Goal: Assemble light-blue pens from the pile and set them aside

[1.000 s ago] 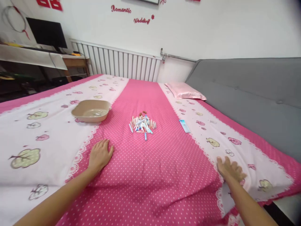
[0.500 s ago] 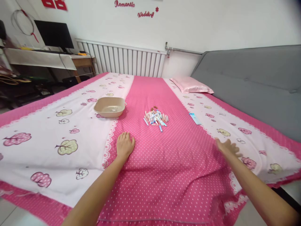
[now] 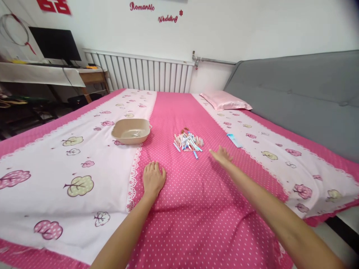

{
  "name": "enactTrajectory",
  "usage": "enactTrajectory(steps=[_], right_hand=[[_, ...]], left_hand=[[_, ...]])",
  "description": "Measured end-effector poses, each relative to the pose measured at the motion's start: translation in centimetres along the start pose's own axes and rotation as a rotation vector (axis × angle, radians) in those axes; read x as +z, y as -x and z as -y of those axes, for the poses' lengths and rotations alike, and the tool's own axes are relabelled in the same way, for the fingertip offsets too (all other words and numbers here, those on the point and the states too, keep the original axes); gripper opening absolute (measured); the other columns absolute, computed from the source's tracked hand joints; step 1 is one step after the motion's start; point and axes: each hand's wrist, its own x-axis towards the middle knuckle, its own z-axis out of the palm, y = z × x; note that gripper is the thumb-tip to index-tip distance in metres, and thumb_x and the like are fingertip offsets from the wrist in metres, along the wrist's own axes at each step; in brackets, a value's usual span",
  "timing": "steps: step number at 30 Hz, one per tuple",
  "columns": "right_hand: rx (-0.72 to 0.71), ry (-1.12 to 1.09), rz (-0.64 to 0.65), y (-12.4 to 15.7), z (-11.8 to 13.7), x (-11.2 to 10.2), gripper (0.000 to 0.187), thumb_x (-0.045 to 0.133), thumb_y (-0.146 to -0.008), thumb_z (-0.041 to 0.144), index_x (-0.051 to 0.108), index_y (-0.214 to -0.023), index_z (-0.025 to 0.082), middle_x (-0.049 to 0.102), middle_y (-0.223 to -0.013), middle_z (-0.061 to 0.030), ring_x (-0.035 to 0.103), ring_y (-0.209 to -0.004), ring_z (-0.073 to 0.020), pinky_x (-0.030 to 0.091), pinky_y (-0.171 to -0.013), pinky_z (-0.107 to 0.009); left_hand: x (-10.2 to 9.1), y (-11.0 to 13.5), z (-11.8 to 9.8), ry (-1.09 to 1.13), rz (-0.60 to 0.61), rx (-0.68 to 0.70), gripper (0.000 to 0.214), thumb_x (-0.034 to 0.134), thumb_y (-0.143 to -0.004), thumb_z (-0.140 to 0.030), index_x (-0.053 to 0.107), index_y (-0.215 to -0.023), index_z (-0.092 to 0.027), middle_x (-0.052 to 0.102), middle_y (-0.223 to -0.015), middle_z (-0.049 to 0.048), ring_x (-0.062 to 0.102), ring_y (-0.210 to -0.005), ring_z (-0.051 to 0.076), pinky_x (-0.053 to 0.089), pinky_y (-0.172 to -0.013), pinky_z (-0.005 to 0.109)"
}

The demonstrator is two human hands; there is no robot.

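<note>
At left, see a shallow beige plastic basin (image 3: 127,141); above, read "Romantic" and "Wedding" in red cursive lettering (image 3: 142,6). Resting the left hand (image 3: 154,180), with fingers side by side and empty, on the pink polka-dotted bed cover (image 3: 182,224). Farther right, find a loose pile of white, pink and blue pen-like sticks (image 3: 188,142), without legible labels. Holding out the right hand (image 3: 222,154), with fingers spread, seemingly empty, between pile and slim light-blue sticks (image 3: 233,141). Looks like an approach; probably calls for lowering and closing fingers.
</note>
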Motion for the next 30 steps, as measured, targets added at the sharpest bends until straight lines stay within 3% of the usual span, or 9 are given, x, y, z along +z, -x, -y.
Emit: enactTrajectory(steps=[6,10,13,17,20,23,27,30], right_hand=[[-0.144,-0.024,0.011,-2.1,3.4,1.9,0.073,0.054,-0.081,0.054,0.036,-0.141,0.015,0.041,-0.142,-0.0202,0.039,-0.126,-0.0403,0.027,-0.100,-0.059],[-0.225,-0.049,-0.006,-4.1,5.6,2.6,0.059,0.057,-0.081,0.043,0.045,-0.135,0.021,0.051,-0.135,-0.0135,0.048,-0.120,-0.0343,0.036,-0.097,-0.050],[-0.269,-0.071,-0.013,-5.5,7.1,3.0,0.056,0.057,-0.080,0.031,0.047,-0.134,0.022,0.053,-0.135,-0.0106,0.050,-0.119,-0.0309,0.039,-0.095,-0.046],[-0.318,-0.107,-0.014,-7.1,9.0,2.9,0.053,0.057,-0.078,0.025,0.050,-0.131,0.023,0.054,-0.134,-0.0097,0.052,-0.119,-0.0274,0.042,-0.094,-0.040],[-0.380,-0.143,-0.014,-8.2,10.4,2.4,0.049,0.059,-0.078,0.024,0.054,-0.128,0.023,0.058,-0.129,-0.0087,0.055,-0.116,-0.0242,0.043,-0.093,-0.035],[-0.456,-0.176,-0.010,-9.1,11.5,2.0,0.041,0.057,-0.079,0.020,0.061,-0.120,0.025,0.065,-0.119,-0.0043,0.060,-0.110,-0.0198,0.044,-0.092,-0.030],[-0.522,-0.197,-0.014,-9.5,11.4,2.4,0.037,0.049,-0.081,0.011,0.067,-0.111,0.025,0.070,-0.109,-0.0012,0.063,-0.103,-0.0146,0.046,-0.088,-0.025],[-0.516,-0.180,-0.039,-9.5,10.2,3.4,0.039,0.047,-0.082,0.010,0.067,-0.111,0.023,0.070,-0.110,-0.0027,0.063,-0.105,-0.0158,0.045,-0.091,-0.026]], left_hand=[[-0.3,-0.3,0.2,0.022,0.020,0.019,0.046,0.039,-0.087,-0.034,0.055,-0.121,-0.007,0.058,-0.126,0.0197,0.051,-0.120,0.031,0.033,-0.106,0.044],[-0.6,-2.2,0.0,0.156,0.106,-0.080,0.047,0.045,-0.083,-0.034,0.054,-0.122,-0.010,0.053,-0.132,0.0201,0.050,-0.121,0.033,0.037,-0.103,0.046],[-0.6,-5.4,-0.8,0.279,0.157,-0.162,0.049,0.047,-0.081,-0.035,0.055,-0.120,-0.007,0.051,-0.132,0.0225,0.052,-0.118,0.035,0.041,-0.098,0.046],[0.1,-11.5,-2.7,0.352,0.119,-0.221,0.045,0.048,-0.081,-0.035,0.058,-0.116,-0.010,0.061,-0.121,0.0171,0.057,-0.112,0.029,0.045,-0.093,0.039],[1.3,-16.1,-4.3,0.410,0.067,-0.289,0.044,0.048,-0.081,-0.035,0.060,-0.114,-0.009,0.064,-0.116,0.0177,0.061,-0.105,0.029,0.046,-0.090,0.039],[3.2,-18.9,-5.7,0.469,0.010,-0.336,0.040,0.050,-0.080,-0.032,0.063,-0.110,-0.011,0.067,-0.112,0.0159,0.062,-0.101,0.028,0.046,-0.089,0.038],[5.8,-19.0,-6.4,0.522,-0.082,-0.342,0.034,0.049,-0.080,-0.028,0.065,-0.106,-0.014,0.069,-0.098,0.0112,0.064,-0.091,0.024,0.047,-0.085,0.037],[6.9,-18.1,-6.2,0.523,-0.135,-0.341,0.029,0.050,-0.078,-0.024,0.066,-0.101,-0.015,0.068,-0.089,0.0087,0.063,-0.082,0.023,0.048,-0.080,0.036]])
